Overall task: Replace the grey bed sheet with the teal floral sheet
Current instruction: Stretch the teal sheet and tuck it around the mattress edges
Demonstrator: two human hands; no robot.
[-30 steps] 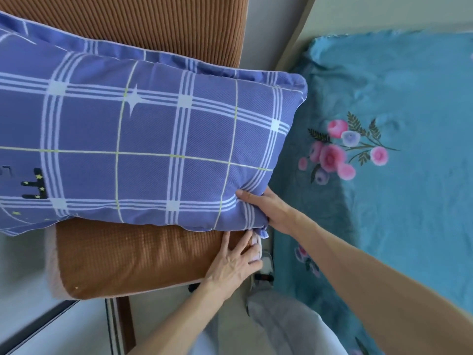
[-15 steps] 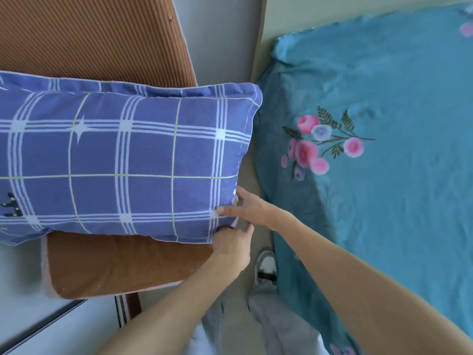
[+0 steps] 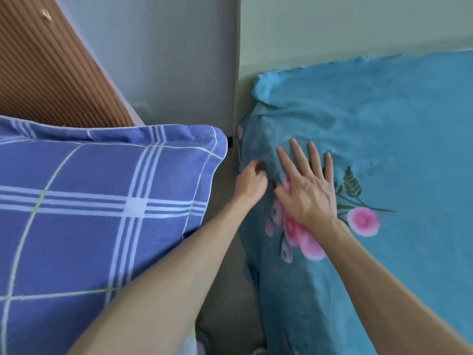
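The teal floral sheet (image 3: 384,119) covers the bed on the right and hangs over its left edge. My right hand (image 3: 307,185) lies flat on it, fingers spread, over a cluster of pink flowers. My left hand (image 3: 252,184) is closed on a fold of the sheet at the bed's left edge, just left of my right hand. No grey sheet is in view.
A blue plaid pillow (image 3: 102,213) rests on the left, under my left forearm. Behind it leans a brown ribbed cushion (image 3: 51,73). A grey wall panel (image 3: 166,60) and a pale headboard (image 3: 345,26) stand at the back. A narrow floor gap separates pillow and bed.
Both hands have let go of the pillow's corner and moved right onto the teal sheet. The view has shifted closer to the bed's left edge.
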